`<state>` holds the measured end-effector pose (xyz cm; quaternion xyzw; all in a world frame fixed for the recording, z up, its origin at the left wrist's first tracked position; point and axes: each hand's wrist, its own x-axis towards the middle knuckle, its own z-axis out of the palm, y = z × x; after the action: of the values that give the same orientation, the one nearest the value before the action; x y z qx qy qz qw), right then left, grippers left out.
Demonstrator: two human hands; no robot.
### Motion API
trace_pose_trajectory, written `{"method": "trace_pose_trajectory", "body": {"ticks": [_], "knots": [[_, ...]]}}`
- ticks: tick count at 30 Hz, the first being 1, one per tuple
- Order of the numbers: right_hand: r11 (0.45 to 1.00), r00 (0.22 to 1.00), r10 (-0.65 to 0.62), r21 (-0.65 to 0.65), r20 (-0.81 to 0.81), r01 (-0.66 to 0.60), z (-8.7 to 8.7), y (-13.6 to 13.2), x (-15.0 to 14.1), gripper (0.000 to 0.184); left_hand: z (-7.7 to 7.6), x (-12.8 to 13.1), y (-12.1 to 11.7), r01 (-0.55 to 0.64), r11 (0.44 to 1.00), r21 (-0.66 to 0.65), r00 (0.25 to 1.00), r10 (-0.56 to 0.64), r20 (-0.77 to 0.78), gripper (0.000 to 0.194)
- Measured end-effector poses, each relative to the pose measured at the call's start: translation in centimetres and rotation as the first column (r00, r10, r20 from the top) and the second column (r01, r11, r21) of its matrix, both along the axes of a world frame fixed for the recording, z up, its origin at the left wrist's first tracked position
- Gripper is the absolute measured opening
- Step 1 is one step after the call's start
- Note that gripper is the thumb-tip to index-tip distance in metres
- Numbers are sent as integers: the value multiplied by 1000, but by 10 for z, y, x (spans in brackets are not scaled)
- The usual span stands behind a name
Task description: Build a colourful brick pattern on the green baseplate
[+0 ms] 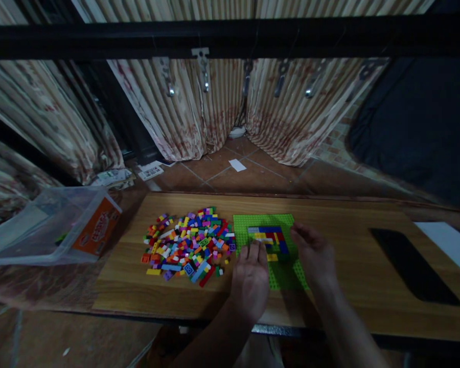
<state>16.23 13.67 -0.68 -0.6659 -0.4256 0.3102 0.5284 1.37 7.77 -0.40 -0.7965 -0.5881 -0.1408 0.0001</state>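
A green studded baseplate lies on the wooden table, with a low build of toy bricks on it in blue, red, yellow, grey and green. My left hand reaches over the plate's left part. Its fingers are bent together at the build's near left side, and anything under the fingertips is hidden. At the plate's right edge is my right hand, fingers curled in with the thumb close to them. I cannot make out what, if anything, it pinches. Left of the plate spreads a pile of loose mixed-colour bricks.
A clear plastic box with an orange label stands left of the table. On the table's right lies a flat black panel, with a white sheet beyond. Curtains and a dark rail are behind.
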Motion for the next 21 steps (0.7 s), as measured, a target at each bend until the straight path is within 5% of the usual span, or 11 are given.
{"method": "trace_pose_trajectory", "body": {"ticks": [6,21], "knots": [[985,906,166,-108,388,-134,-1,-7,-4,39,1,-5,4,35,997,-70,997,-30,70,42],[968,712,249,-201,656,-153,-1,-10,-10,34,11,-24,9,177,976,-125,944,-133,302,46]]}}
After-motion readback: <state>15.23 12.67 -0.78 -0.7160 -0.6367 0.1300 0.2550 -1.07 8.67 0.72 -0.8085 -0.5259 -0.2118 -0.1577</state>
